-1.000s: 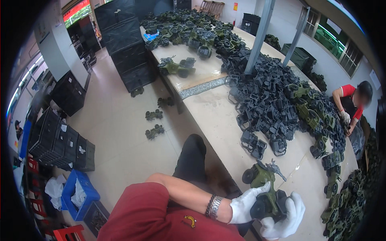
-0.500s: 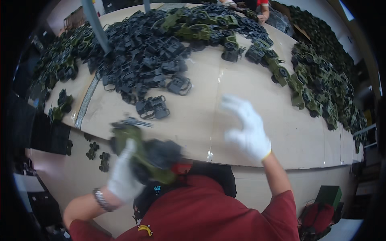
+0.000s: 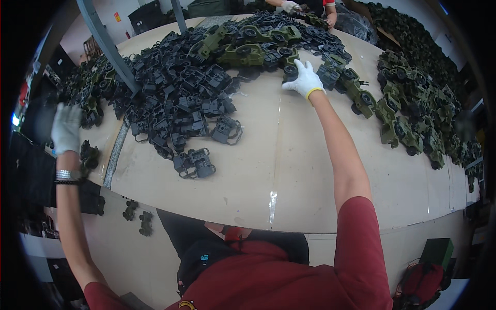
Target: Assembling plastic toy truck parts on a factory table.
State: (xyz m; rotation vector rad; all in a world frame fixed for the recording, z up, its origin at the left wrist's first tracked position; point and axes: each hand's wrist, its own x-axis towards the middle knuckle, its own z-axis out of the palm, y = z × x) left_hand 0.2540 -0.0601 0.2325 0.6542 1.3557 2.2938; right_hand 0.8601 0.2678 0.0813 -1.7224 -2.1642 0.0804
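My right hand (image 3: 304,80), in a white glove, is stretched far across the pale table (image 3: 289,170). Its spread fingers rest on a green toy truck with black wheels (image 3: 285,58) at the edge of a heap of such trucks. Nothing is lifted in it. My left hand (image 3: 66,128), also gloved, with a metal watch on the wrist, is held out wide past the table's left end, empty and with the fingers loosely apart. A single black plastic chassis part (image 3: 195,163) lies nearest to me on the table.
A large heap of black chassis parts (image 3: 175,98) covers the table's left half around a grey metal post (image 3: 106,46). Green toy trucks (image 3: 408,121) line the right side. Another person's gloved hand (image 3: 289,6) works at the far edge. Two toy trucks (image 3: 138,217) lie on the floor.
My left hand held a green and black toy truck half a second ago and is now empty, swung out to the left. My right hand has reached forward onto the truck heap.
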